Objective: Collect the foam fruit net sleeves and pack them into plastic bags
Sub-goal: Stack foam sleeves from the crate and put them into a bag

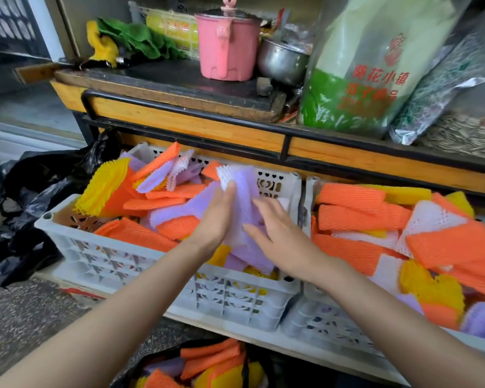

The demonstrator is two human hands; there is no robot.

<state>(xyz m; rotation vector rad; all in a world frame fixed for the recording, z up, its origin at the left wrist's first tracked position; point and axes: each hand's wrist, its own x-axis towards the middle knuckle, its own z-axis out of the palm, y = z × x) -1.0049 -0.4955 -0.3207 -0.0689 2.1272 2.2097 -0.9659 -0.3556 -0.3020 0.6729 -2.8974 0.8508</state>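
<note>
The left hand (pixel 217 219) grips a bundle of purple sleeves (pixel 244 191) above the left basket (pixel 101 247); the right hand (pixel 277 233), fingers straight, presses them.

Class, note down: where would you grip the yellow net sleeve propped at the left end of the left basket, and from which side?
Pinch the yellow sleeve by its jagged upper-left edge, coming from above and the left. That edge stands free above the basket rim, while its right side lies against orange sleeves.
</note>
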